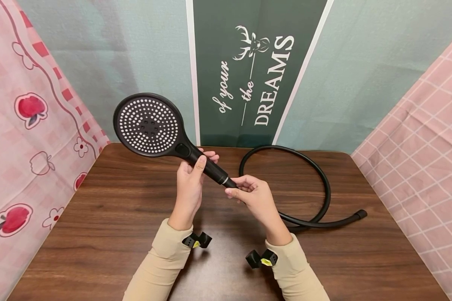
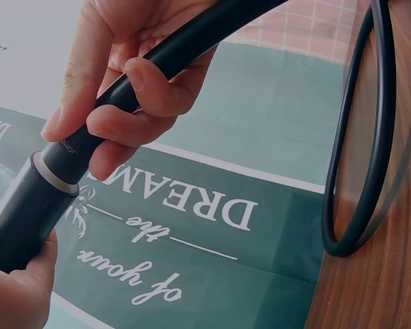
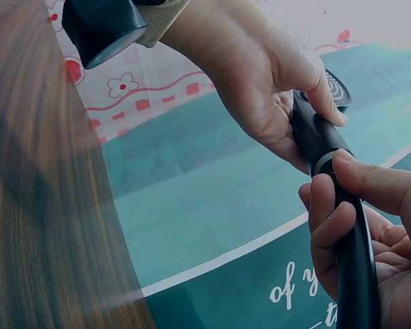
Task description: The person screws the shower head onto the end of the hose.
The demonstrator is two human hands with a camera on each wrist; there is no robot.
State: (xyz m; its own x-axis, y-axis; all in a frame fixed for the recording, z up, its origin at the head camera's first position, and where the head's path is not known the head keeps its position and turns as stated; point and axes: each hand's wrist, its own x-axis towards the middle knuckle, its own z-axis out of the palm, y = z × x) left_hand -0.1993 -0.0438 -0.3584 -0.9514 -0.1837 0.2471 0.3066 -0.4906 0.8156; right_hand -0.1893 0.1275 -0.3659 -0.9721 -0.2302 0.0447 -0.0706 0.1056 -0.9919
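A: Where was the shower head (image 1: 158, 131)?
B: Held up over the wooden table (image 1: 116, 234), disc toward the left, spray face showing to the head cam. Handle sloped down to the right.

A: Left hand (image 1: 190, 179)?
B: Wrapped on the handle, thumb lying along the top, other fingers round the far side.

A: Right hand (image 1: 256, 193)?
B: Narrow. Thumb and fingers pinched the hose connector (image 1: 231, 183) right at the handle's lower end. In both wrist views the hose ran back across that hand's curled fingers.

A: Joint seated?
B: Couldn't tell how far the thread was in. Connector and handle were in line, with a pale ring (image 2: 55, 174) between them. Small lettering on the connector, too small to read reliably.

A: Rest of the hose (image 1: 327, 188)?
B: Black, one big loop beyond the right hand, top of it near the table's back edge. It crossed itself by the right forearm; the free end (image 1: 360, 214) pointed right, with a wider fitting on it.

A: Backdrop?
B: Dark green panel (image 1: 214, 129) with "DREAMS" and a deer head, apple-print cloth (image 1: 60, 121) left, pink grid cloth (image 1: 429, 159) right.
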